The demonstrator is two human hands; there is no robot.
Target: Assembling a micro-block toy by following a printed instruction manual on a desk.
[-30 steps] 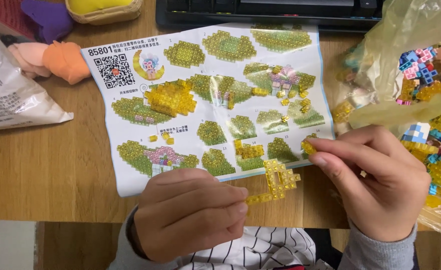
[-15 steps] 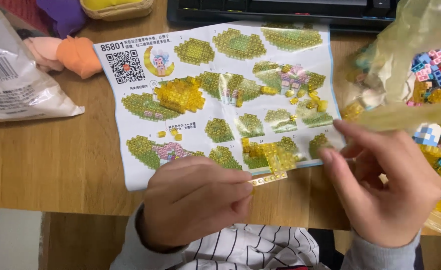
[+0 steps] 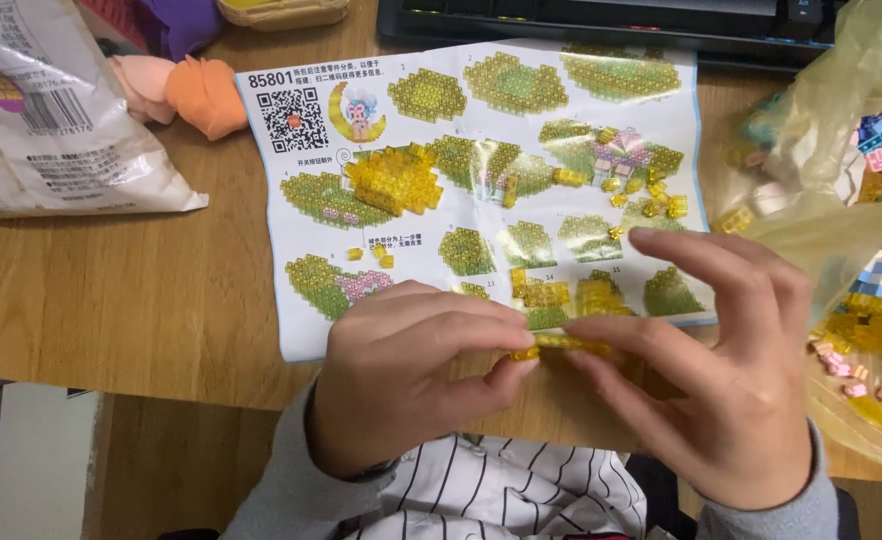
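Over the near edge of the wooden desk (image 3: 111,320), the left hand (image 3: 411,385) and right hand (image 3: 731,385) both pinch a thin strip of clear yellow bricks (image 3: 559,345) between curled fingertips, seemingly pressing pieces together; seating them squarely looks to need a firm, even squeeze. Behind lies a white instruction sheet (image 3: 481,180) bearing loose yellow bricks (image 3: 393,180), a crinkled white bag (image 3: 51,120) at far left, and a clear yellowish bag of bricks (image 3: 861,200) at right

Yellow translucent brick piece (image 3: 561,343), orange plush (image 3: 206,95), black-striped white shirt (image 3: 501,490).
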